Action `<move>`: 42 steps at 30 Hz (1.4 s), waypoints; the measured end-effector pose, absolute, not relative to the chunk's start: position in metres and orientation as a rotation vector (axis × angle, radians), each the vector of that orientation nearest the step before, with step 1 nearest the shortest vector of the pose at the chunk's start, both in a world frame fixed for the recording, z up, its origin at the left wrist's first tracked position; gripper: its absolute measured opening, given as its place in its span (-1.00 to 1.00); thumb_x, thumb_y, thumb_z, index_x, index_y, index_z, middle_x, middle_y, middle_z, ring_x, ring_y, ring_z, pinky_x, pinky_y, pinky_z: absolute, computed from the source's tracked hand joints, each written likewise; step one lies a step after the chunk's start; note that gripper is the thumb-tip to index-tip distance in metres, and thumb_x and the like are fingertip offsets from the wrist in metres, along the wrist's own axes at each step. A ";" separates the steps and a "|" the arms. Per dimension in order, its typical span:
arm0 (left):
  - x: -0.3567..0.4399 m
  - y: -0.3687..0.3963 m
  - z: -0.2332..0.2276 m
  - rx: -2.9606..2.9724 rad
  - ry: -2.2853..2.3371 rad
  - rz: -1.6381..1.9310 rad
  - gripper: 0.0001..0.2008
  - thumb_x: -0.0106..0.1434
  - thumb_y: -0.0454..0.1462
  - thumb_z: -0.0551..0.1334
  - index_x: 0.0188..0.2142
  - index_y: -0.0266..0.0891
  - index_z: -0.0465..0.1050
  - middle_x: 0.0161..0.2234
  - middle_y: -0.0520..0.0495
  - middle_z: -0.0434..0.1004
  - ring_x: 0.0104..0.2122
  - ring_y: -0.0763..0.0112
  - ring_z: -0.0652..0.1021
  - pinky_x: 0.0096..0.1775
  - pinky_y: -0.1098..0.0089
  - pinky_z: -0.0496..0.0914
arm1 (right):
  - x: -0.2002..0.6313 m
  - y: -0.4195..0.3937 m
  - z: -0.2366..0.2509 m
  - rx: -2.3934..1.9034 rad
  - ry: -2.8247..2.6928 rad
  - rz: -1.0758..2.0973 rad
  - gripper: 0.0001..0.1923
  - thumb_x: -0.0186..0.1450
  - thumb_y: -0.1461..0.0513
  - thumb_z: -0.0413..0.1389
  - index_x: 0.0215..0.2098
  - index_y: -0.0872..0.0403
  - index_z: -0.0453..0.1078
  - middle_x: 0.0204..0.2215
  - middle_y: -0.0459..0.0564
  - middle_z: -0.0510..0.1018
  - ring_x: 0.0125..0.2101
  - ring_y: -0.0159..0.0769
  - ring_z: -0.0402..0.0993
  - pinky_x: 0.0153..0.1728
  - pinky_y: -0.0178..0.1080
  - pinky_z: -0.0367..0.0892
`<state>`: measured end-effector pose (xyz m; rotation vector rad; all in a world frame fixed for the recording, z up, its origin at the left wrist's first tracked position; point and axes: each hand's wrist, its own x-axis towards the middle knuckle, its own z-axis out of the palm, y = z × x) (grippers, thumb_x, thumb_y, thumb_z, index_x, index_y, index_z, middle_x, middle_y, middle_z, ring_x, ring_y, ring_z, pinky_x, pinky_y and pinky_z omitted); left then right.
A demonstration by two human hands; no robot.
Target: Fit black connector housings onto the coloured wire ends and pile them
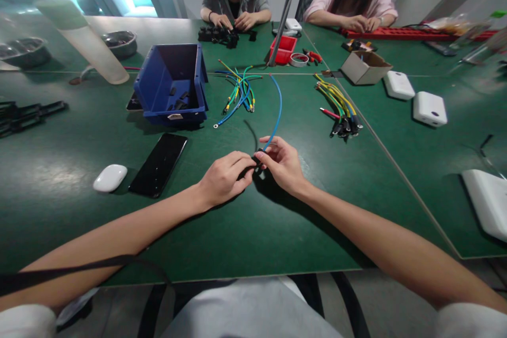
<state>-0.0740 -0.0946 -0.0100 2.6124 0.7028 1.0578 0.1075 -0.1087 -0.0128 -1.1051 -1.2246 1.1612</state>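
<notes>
Above the green table, my left hand (227,178) is closed, its thumb and fingers pinching a small black part (259,155). Across from it my right hand (287,166) pinches a blue wire (280,103) close to that part. The wire's lower end meets the black part between my fingertips, and the join itself is mostly covered. Its free end curves up and away from me. Beyond my hands lies a loose pile of blue, green and yellow wires (240,90), some with ring terminals. Farther right rests a bundle of yellow-green wires (343,103) with black-sleeved ends.
A blue bin (174,113) holds small black parts. Near my left forearm lie a phone (158,165) and a white case (110,178). A red box (284,50), a cardboard box (365,67) and white devices (430,109) stand farther off. Two people work opposite.
</notes>
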 end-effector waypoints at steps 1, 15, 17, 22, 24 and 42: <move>-0.074 -0.094 -0.009 2.544 0.752 1.039 -0.84 0.28 -0.38 0.16 -0.15 -0.28 0.41 -0.21 -0.14 0.54 -0.20 0.34 0.55 -0.11 0.32 0.46 | 0.108 -0.109 -0.013 -1.098 -1.229 1.159 -0.59 0.14 0.08 0.28 -0.11 0.03 0.32 -0.54 -0.21 0.38 -0.56 -0.46 0.36 -0.52 -0.35 0.34; -0.069 -0.087 -0.002 1.686 0.839 0.700 -0.80 0.23 -0.24 0.26 -0.19 -0.30 0.50 -0.30 -0.11 0.61 -0.33 0.36 0.60 -0.22 0.34 0.50 | 0.110 -0.111 -0.009 -1.125 -1.265 1.056 -0.65 0.19 0.09 0.24 -0.11 0.02 0.32 -0.55 -0.21 0.34 -0.56 -0.45 0.33 -0.53 -0.34 0.32; -0.069 -0.087 -0.002 1.677 0.848 0.701 -0.80 0.22 -0.24 0.27 -0.19 -0.30 0.50 -0.33 -0.09 0.61 -0.35 0.38 0.59 -0.24 0.36 0.49 | 0.110 -0.111 -0.009 -1.113 -1.271 1.061 -0.65 0.20 0.10 0.23 -0.11 0.02 0.32 -0.54 -0.21 0.35 -0.55 -0.45 0.33 -0.52 -0.34 0.33; -0.070 -0.086 -0.002 1.658 0.819 0.713 -0.81 0.19 -0.26 0.29 -0.21 -0.30 0.49 -0.32 -0.09 0.61 -0.35 0.39 0.59 -0.22 0.36 0.49 | 0.109 -0.112 -0.009 -1.091 -1.289 1.066 -0.65 0.21 0.11 0.22 -0.07 0.01 0.32 -0.54 -0.21 0.36 -0.54 -0.45 0.34 -0.51 -0.34 0.34; -0.070 -0.086 -0.001 1.647 0.804 0.714 -0.81 0.19 -0.27 0.29 -0.21 -0.31 0.49 -0.30 -0.10 0.61 -0.33 0.39 0.59 -0.20 0.36 0.49 | 0.109 -0.112 -0.009 -1.091 -1.288 1.064 -0.64 0.21 0.11 0.22 -0.07 0.01 0.31 -0.55 -0.22 0.36 -0.54 -0.45 0.34 -0.50 -0.34 0.34; -0.070 -0.088 -0.006 1.709 0.908 0.834 -0.79 0.09 -0.30 0.32 -0.25 -0.29 0.43 -0.47 0.00 0.55 -0.48 0.45 0.55 -0.38 0.45 0.42 | 0.108 -0.115 -0.009 -1.157 -1.299 1.029 -0.58 0.22 0.10 0.21 0.03 -0.01 0.36 -0.54 -0.20 0.38 -0.54 -0.44 0.35 -0.52 -0.34 0.35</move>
